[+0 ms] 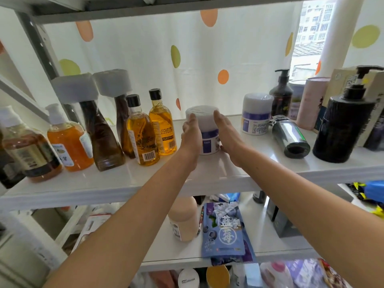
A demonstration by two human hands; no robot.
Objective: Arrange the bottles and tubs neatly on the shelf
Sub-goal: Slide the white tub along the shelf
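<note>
Left hand [191,135] and right hand [226,135] clasp the white tub [205,129] between flat palms, at nine and three o'clock, upright on the shelf [145,179].

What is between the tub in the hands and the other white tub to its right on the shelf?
Only bare white shelf lies between the held tub and the second tub, apart from the right hand on the held one. The head view shows this.

One view only, from the head, close to the shelf [207,179]. It faces forward and slightly down along both outstretched forearms, straight at the curtain [207,59] behind; a lower shelf [261,235] shows beneath.
</note>
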